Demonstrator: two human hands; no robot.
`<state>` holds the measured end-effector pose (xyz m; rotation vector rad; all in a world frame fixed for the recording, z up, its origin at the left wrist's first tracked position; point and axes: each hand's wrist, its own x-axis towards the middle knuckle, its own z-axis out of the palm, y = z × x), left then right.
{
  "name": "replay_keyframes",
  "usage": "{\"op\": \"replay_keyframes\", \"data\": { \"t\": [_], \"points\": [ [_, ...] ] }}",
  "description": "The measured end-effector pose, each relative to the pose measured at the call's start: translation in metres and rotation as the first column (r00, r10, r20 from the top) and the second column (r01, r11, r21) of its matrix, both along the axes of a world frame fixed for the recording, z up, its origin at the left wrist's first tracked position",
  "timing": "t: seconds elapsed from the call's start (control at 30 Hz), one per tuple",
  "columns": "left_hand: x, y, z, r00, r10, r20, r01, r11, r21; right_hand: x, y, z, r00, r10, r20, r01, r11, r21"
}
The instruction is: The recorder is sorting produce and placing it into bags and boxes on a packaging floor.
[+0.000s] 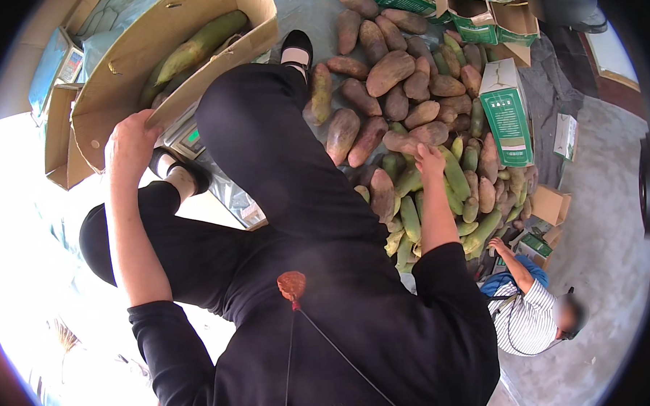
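Observation:
My left hand (128, 143) is closed on the near edge of a large open cardboard box (210, 66) at the upper left. Inside the box lie long green gourds (202, 45). On the right, my right hand (430, 162) reaches over the produce pile, its fingers curled against the near side of a brown gourd (431, 133). That gourd rests among many others, reddish brown ones (390, 73) at the far side and green ones (454, 175) nearer. The underside of the held gourd is hidden.
Beneath the big box's near side is a scale-like device with a green display (193, 135). A green-and-white carton (507, 111) stands at the pile's right edge. More open cartons (476, 18) are at the back. A person in a striped shirt (527, 317) works at lower right.

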<state>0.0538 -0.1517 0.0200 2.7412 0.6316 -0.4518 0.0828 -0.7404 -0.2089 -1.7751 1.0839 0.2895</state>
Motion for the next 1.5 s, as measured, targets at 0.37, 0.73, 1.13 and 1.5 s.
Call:
{"op": "replay_keyframes", "data": {
  "t": [0.37, 0.73, 1.13, 1.5],
  "points": [
    [-0.002, -0.002, 0.010, 0.999, -0.006, -0.033, 0.008, 0.999, 0.053, 0.080, 0.083, 0.116, 0.919, -0.080, 0.386, -0.202, 0.745, 0.636],
    [-0.017, 0.010, -0.004, 0.991, -0.098, 0.094, 0.086, 0.988, 0.131, 0.143, 0.269, 0.244, 0.641, 0.261, 0.722, -0.691, 0.605, 0.395],
    [-0.014, 0.011, -0.003, 0.993, -0.118, -0.002, 0.117, 0.981, 0.156, 0.133, 0.465, 0.227, 0.284, 0.649, 0.706, -0.953, 0.273, 0.133],
    [-0.011, 0.019, -0.003, 0.984, -0.171, 0.041, 0.165, 0.977, 0.134, 0.131, 0.300, 0.214, 0.480, 0.626, 0.615, -0.857, 0.485, 0.174]
  ]
}}
